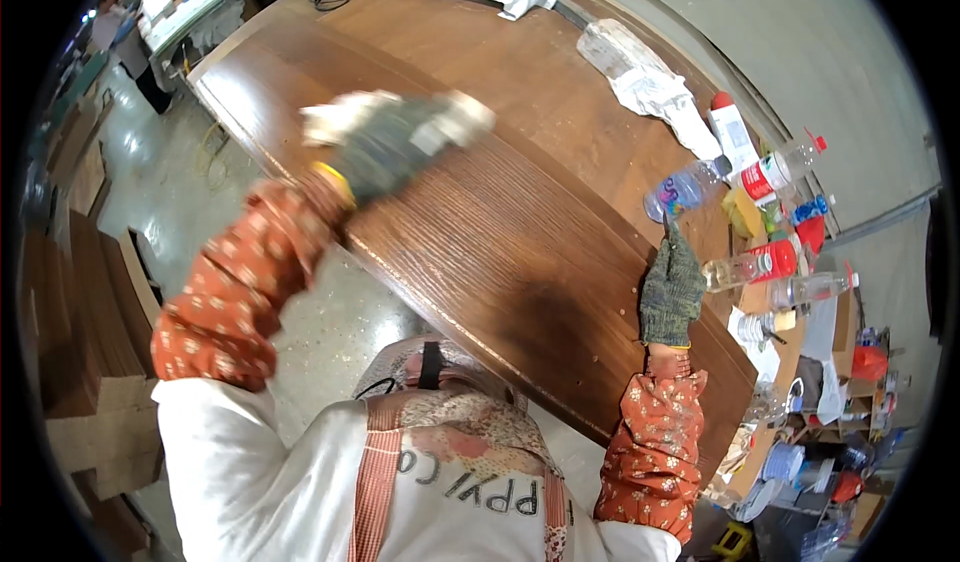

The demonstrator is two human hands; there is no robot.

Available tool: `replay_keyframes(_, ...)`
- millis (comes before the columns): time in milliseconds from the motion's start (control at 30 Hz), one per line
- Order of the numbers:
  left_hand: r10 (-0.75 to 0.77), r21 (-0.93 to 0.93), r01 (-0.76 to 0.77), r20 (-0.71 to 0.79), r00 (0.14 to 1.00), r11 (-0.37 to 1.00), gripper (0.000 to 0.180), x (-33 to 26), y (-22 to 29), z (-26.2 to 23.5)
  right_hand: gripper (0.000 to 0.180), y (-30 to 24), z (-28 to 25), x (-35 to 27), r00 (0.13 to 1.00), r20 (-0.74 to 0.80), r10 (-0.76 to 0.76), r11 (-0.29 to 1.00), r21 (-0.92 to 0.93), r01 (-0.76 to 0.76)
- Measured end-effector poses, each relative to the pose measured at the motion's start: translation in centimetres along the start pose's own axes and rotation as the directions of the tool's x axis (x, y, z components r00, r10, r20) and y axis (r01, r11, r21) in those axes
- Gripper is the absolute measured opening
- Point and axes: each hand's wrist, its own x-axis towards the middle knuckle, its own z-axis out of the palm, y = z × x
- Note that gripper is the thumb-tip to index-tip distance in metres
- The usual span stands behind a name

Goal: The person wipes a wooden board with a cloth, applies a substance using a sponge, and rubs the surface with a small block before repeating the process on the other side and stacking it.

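Under the left hand (390,152), over the left part of a brown wooden panel (500,232), a white cloth (466,119) is seen, its long axis running roughly left to right; its middle is hidden by the glove, and through blur the finger closure cannot be told. The panel is slanted from upper left to lower right, partly covered by the right sleeve (655,442). The right hand (670,292) is laid outstretched, nothing visibly held, near a clear bottle (682,192).
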Motion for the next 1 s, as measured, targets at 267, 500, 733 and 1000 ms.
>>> replay_keyframes(267, -0.511, 0.195, 0.55, -0.217, 0.832, 0.812, 0.051, 0.0, -4.5, -5.3, 0.034, -3.5, -0.3, -0.8, 0.942, 0.005, -0.336, 0.933, -0.135, 0.334)
replay_keyframes(500, -0.364, -0.015, 0.385, -0.364, 0.857, 0.923, 0.054, -0.3, -6.3, -4.6, 0.036, -16.8, 4.8, 4.1, 0.807, 0.168, -0.566, 0.822, 0.044, 0.568)
replay_keyframes(733, -0.384, 0.015, 0.425, -0.404, 0.83, 0.905, 0.052, -0.4, -7.1, -3.4, 0.027, -25.0, 11.6, 10.6, 0.759, 0.231, -0.609, 0.784, 0.032, 0.62)
replay_keyframes(1000, -0.343, 0.025, 0.384, -0.401, 0.85, 0.923, 0.045, 1.6, -7.2, -2.9, 0.028, -24.2, 11.9, 11.8, 0.751, 0.258, -0.607, 0.778, 0.001, 0.629)
